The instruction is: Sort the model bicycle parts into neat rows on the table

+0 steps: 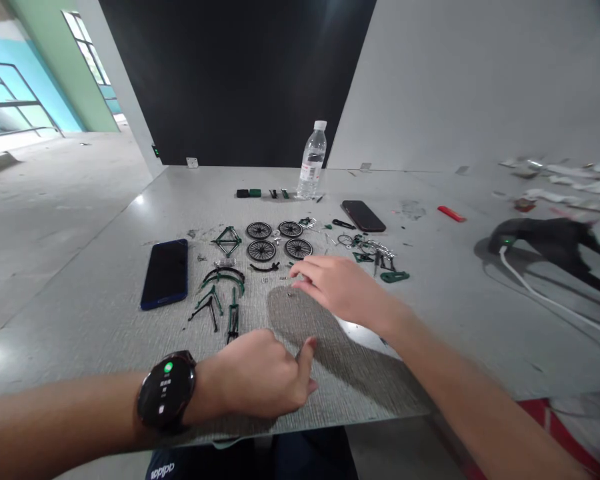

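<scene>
Right hand (337,287), centre of frame: fingers stretched out and loosely together, nothing clamped, tips pointing left. A tiny metal part (290,294) lies on the grey table (105,313) just below the fingertips. Touching or just above it, can't tell, and it's too small to identify.

Left hand (265,377), lower centre: curled into a loose fist with the thumb sticking up, resting on the table. Anything inside the fist is hidden. There's a watch (166,390) on that wrist, screen text unreadable.

Above the hands:
- four black wheels (261,251) in a square
- green frame (227,240) left of them
- curved mudguards (223,277) and fork pieces (233,320) below the frame
- heap of small parts (375,250) just above the right hand, tangled and partly covered by it, can't separate the pieces

Blue phone (165,273) centre left, black phone (363,215) upper centre, water bottle (312,160) behind it.

Right edge: a black device (540,237) with a white cable (545,297), blurred and partly cut off.
</scene>
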`<control>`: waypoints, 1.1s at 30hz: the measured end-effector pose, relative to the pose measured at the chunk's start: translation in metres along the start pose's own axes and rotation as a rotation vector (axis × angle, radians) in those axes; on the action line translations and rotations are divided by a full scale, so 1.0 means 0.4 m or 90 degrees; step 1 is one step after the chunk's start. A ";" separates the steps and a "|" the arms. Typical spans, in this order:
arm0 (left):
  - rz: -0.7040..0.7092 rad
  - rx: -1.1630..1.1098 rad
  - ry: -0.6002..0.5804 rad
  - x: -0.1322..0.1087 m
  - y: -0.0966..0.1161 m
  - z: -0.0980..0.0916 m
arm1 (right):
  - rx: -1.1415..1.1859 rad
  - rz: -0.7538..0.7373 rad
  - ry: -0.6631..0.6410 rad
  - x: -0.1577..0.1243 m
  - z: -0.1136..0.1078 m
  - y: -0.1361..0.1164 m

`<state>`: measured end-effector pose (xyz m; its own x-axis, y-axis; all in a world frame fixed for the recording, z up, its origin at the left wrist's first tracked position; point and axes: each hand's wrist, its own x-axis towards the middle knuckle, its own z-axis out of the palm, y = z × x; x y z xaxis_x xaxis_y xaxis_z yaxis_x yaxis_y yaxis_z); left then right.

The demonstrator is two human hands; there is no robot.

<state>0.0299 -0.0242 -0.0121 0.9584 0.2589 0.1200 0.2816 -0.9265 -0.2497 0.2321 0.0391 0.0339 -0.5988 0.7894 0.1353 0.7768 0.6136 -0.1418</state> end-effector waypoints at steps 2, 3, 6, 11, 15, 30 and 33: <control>-0.006 -0.008 0.002 0.000 -0.001 -0.003 | 0.002 -0.005 -0.014 -0.006 -0.022 0.005; -0.005 -0.014 0.005 0.000 -0.002 -0.004 | 0.004 -0.015 -0.032 -0.008 -0.030 0.007; 0.002 -0.027 0.019 0.001 -0.003 -0.003 | 0.019 -0.052 -0.099 -0.012 -0.039 0.005; 0.004 -0.030 0.021 0.002 -0.002 -0.002 | 0.006 -0.067 -0.129 -0.012 -0.028 -0.007; 0.009 -0.026 0.010 0.003 -0.002 -0.006 | -0.039 -0.053 -0.122 -0.011 -0.027 -0.006; 0.000 -0.015 0.018 0.003 0.002 -0.011 | -0.022 -0.025 -0.095 -0.010 -0.024 -0.009; -0.058 -0.014 0.005 0.005 -0.012 -0.048 | -0.016 -0.013 -0.069 -0.011 -0.023 0.003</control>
<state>0.0294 -0.0247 0.0079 0.9287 0.3398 0.1486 0.3658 -0.9053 -0.2157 0.2374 0.0363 0.0421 -0.6305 0.7756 0.0304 0.7686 0.6294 -0.1149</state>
